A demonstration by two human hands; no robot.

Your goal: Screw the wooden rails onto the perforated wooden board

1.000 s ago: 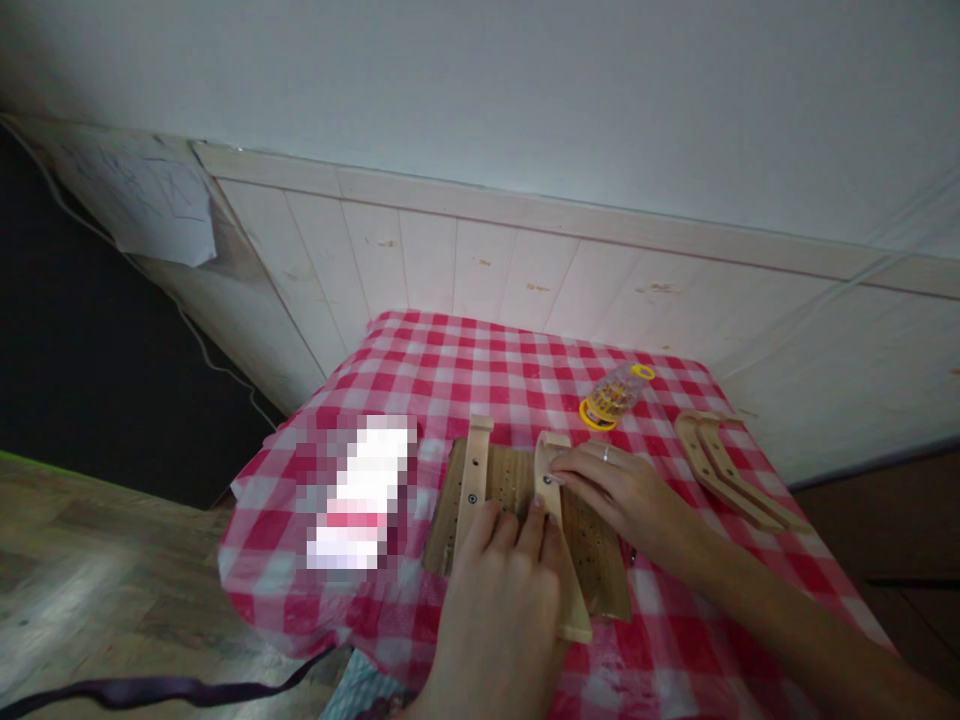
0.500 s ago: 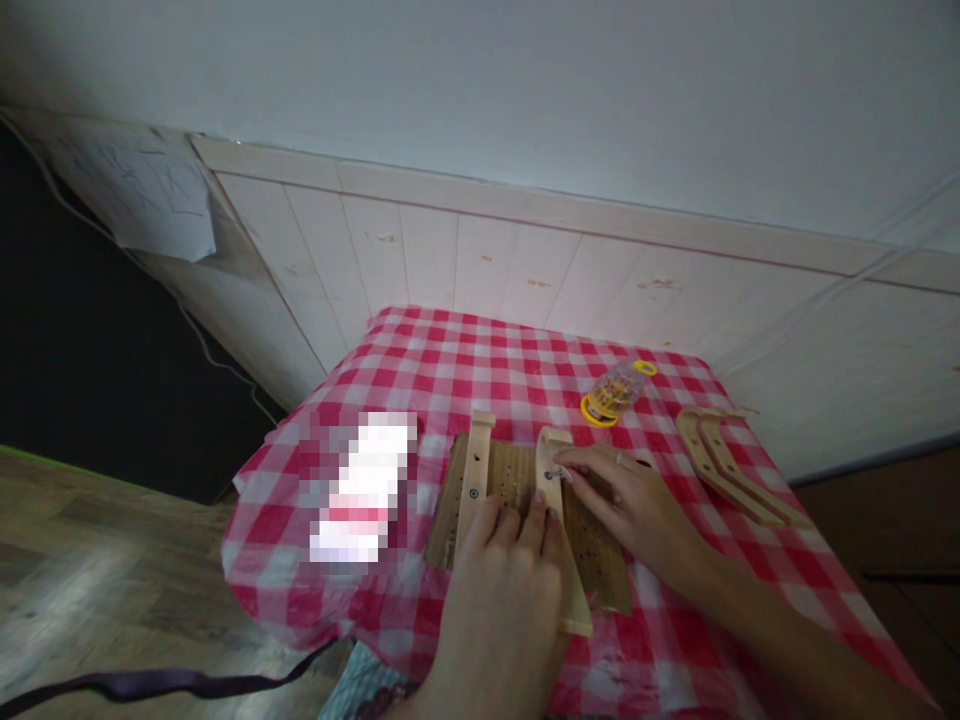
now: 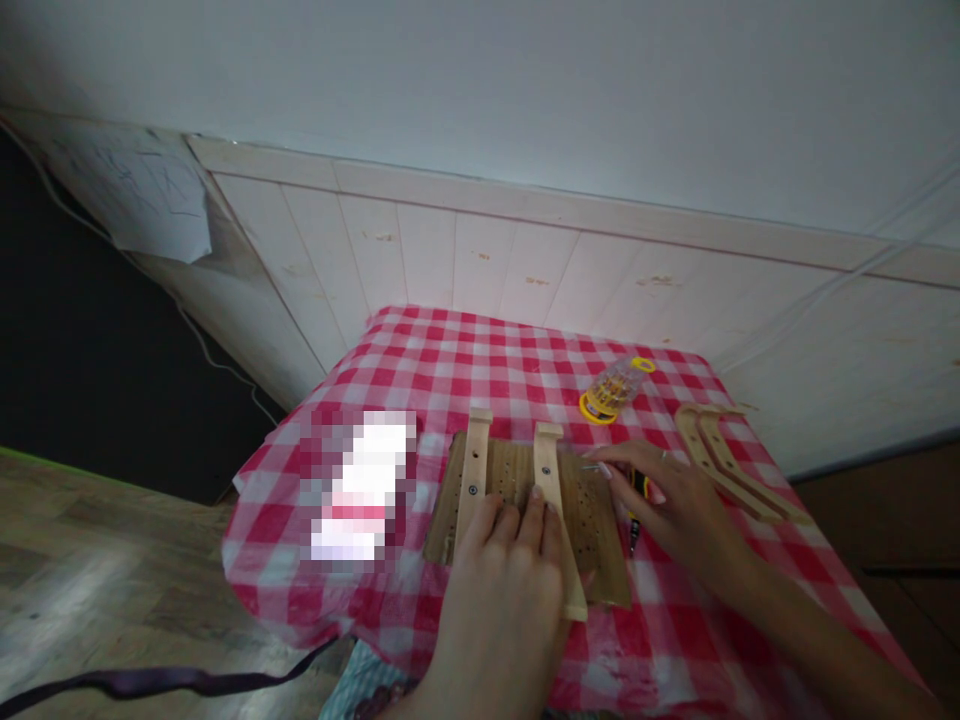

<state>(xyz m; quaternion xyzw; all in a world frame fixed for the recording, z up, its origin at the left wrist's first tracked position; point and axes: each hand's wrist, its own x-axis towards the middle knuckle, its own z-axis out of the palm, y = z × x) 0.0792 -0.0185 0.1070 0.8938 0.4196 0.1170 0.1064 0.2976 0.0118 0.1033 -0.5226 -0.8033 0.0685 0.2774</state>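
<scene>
A perforated wooden board (image 3: pixel 592 520) lies on the red-and-white checked tablecloth (image 3: pixel 487 370) with two pale wooden slats across it, the left slat (image 3: pixel 472 470) and the right slat (image 3: pixel 550 460). My left hand (image 3: pixel 510 580) lies flat, fingers stretched, on the board's near part, fingertips against the right slat. My right hand (image 3: pixel 667 500) is at the board's right edge, fingers bent around a yellow-and-black screwdriver (image 3: pixel 636 500) lying there. A thin small piece shows at its fingertips.
A small clear bottle with yellow caps (image 3: pixel 611 390) lies further back. Two curved wooden pieces (image 3: pixel 720 465) lie at the right edge of the table. A blurred white-and-pink object (image 3: pixel 360 490) sits at the left. A panelled wall stands behind; a dark strap (image 3: pixel 150 685) hangs below.
My right hand has left the right slat and moved right, onto the screwdriver beside the board. My left hand has stayed flat on the board.
</scene>
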